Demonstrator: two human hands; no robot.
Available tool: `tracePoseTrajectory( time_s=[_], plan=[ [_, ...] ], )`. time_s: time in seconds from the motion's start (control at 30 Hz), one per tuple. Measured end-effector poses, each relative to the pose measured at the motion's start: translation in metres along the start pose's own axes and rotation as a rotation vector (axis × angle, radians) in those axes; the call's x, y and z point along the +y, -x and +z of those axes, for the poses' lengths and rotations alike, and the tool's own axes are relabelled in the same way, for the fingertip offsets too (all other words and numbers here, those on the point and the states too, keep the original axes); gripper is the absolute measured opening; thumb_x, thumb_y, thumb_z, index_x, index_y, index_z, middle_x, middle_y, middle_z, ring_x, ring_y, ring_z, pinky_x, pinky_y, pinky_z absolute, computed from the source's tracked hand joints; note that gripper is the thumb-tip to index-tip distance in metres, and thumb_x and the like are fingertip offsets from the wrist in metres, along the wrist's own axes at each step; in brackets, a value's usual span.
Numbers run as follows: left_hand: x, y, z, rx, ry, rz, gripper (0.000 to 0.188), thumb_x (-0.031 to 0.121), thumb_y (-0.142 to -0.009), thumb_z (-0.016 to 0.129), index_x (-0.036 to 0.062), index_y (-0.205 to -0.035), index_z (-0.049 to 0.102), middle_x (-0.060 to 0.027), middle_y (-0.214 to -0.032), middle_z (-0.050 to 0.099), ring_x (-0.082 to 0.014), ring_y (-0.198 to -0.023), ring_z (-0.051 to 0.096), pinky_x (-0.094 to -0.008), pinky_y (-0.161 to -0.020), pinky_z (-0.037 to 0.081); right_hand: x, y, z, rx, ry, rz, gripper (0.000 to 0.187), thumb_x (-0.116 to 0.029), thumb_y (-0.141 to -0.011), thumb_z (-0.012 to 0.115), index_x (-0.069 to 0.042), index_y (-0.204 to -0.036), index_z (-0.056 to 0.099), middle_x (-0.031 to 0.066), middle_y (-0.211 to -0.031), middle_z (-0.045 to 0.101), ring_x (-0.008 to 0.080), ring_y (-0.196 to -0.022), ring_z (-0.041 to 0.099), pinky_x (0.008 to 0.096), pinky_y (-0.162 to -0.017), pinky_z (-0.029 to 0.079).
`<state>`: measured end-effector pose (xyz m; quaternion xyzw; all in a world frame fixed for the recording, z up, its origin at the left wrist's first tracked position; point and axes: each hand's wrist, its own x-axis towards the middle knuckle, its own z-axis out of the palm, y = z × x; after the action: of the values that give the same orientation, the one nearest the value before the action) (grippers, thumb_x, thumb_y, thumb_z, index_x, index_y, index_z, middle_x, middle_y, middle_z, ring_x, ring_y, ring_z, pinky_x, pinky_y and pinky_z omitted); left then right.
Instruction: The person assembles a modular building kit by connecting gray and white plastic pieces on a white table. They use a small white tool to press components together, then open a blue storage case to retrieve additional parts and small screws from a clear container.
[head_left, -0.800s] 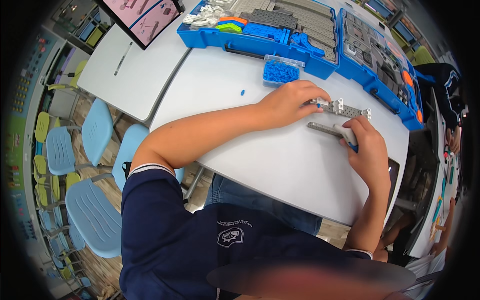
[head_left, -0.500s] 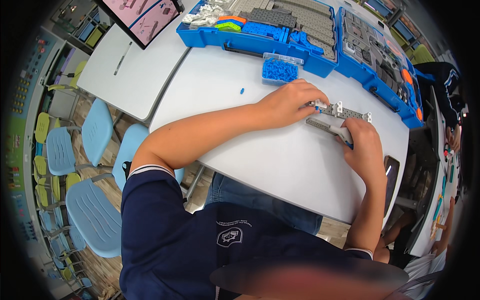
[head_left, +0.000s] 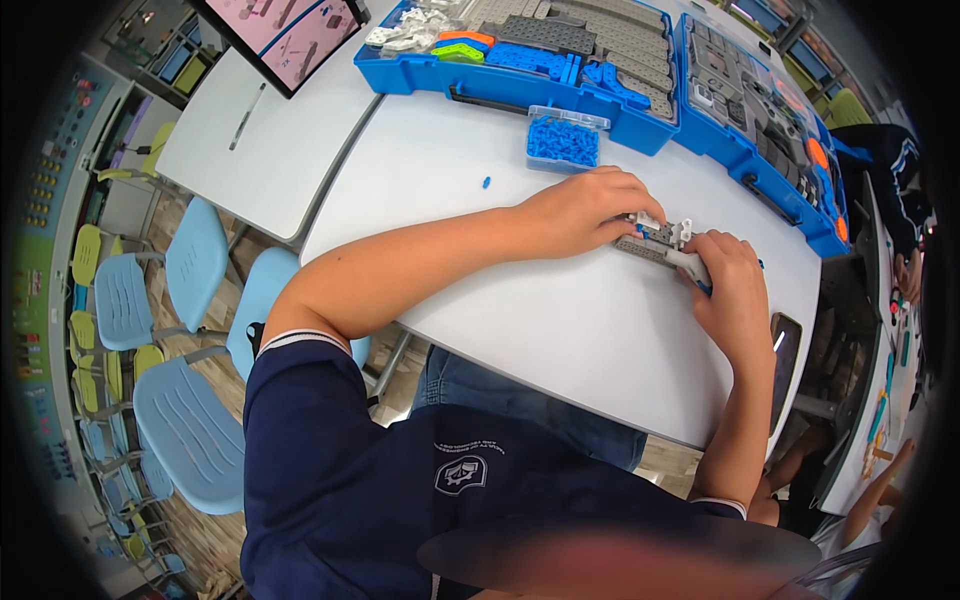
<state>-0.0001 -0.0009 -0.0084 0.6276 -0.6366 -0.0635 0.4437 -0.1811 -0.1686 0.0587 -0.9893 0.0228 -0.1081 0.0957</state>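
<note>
My left hand [head_left: 595, 210] is closed on the left end of a grey perforated beam [head_left: 655, 233] with white connector pieces standing on it. Close to the fingertips, a blue pin shows on that beam. My right hand [head_left: 730, 287] grips a second grey beam [head_left: 640, 248] fitted with a white angled piece [head_left: 688, 265]. This second beam lies along the near side of the first one, and the two appear to touch. The right fingers cover the far right part of the assembly. Behind my left hand stands a clear box of blue pins [head_left: 562, 143].
One loose blue pin [head_left: 487, 182] lies on the white table [head_left: 450, 260]. Blue cases of building parts [head_left: 530, 95] line the far side. A phone [head_left: 785, 355] rests at the right edge. A tilted screen [head_left: 285, 45] and a pen [head_left: 247, 117] occupy the left table.
My right hand has brought the second beam up and against the first, closing the gap between them. The left hand keeps its hold and has barely moved.
</note>
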Motion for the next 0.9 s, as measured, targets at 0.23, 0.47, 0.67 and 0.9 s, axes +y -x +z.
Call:
tracePoseTrajectory(
  time_s=[0.23, 0.47, 0.67, 0.9],
  plan=[
    [-0.0009, -0.0007, -0.0015, -0.008, -0.002, 0.008, 0.033, 0.001, -0.086, 0.073, 0.0092, -0.118, 0.071, -0.0085, -0.113, 0.07, -0.0299, -0.108, 0.064, -0.0417, -0.096, 0.051, 0.0012, -0.0003, 0.0009, 0.035, -0.029, 0.019, 0.025, 0.001, -0.077, 0.076, -0.001, -0.098, 0.063, 0.0174, -0.092, 0.066, 0.0395, -0.087, 0.059, 0.0455, -0.081, 0.046],
    [-0.0006, -0.0012, -0.0058, -0.015, 0.01, 0.029, 0.034, -0.002, -0.086, 0.071, 0.0094, -0.118, 0.071, -0.0081, -0.116, 0.071, -0.0308, -0.11, 0.064, -0.0418, -0.097, 0.051, 0.0056, -0.0011, 0.0017, 0.057, -0.034, 0.043, 0.025, 0.001, -0.077, 0.077, 0.0, -0.096, 0.061, 0.0173, -0.091, 0.064, 0.0406, -0.086, 0.058, 0.0454, -0.078, 0.046],
    [-0.0008, -0.0019, -0.0077, -0.035, -0.022, 0.028, 0.036, -0.003, -0.086, 0.07, 0.0103, -0.119, 0.071, -0.0079, -0.117, 0.071, -0.0303, -0.111, 0.065, -0.0417, -0.097, 0.052, 0.0096, -0.0013, 0.001, 0.067, -0.078, 0.036, 0.025, -0.001, -0.079, 0.078, 0.001, -0.096, 0.06, 0.017, -0.09, 0.063, 0.0405, -0.088, 0.058, 0.0445, -0.081, 0.047],
    [-0.0006, -0.0011, -0.0075, -0.04, -0.004, 0.015, 0.037, -0.003, -0.087, 0.07, 0.0108, -0.121, 0.071, -0.008, -0.117, 0.071, -0.0294, -0.109, 0.065, -0.0409, -0.097, 0.052, 0.007, -0.001, -0.003, 0.047, -0.098, 0.082, 0.019, -0.003, -0.08, 0.077, -0.001, -0.094, 0.064, 0.0166, -0.086, 0.065, 0.0382, -0.085, 0.06, 0.0448, -0.081, 0.047]
  ],
)
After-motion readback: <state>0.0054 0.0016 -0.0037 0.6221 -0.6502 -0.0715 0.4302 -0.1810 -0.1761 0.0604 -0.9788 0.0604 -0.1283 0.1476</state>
